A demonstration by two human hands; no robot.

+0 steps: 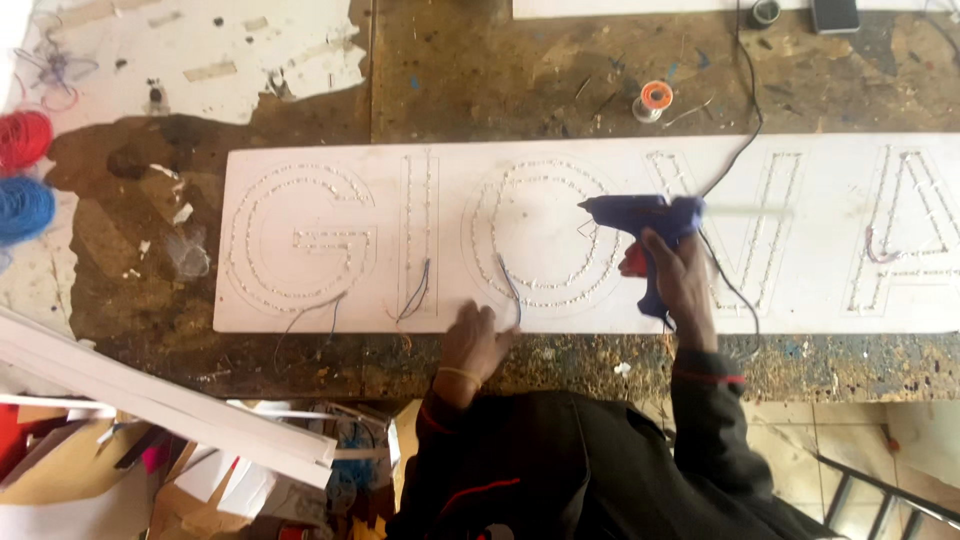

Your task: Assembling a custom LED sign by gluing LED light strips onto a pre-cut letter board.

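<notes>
Glue gun (pixel 645 215), blue, was above white sign board (pixel 300 315) on workbench (pixel 500 70), nozzle aimed left over round letter outline studded with small lights. Right hand (pixel 680 275) was closed round gun's handle, finger by red trigger. Left hand (pixel 475 340) lay flat, fingers spread, on board's near edge beside thin blue wire (pixel 510 285). Judged good practice: steady board with flat hand, keep nozzle low and slow along dotted line, keep gun's cord (pixel 745 120) off fresh glue.
</notes>
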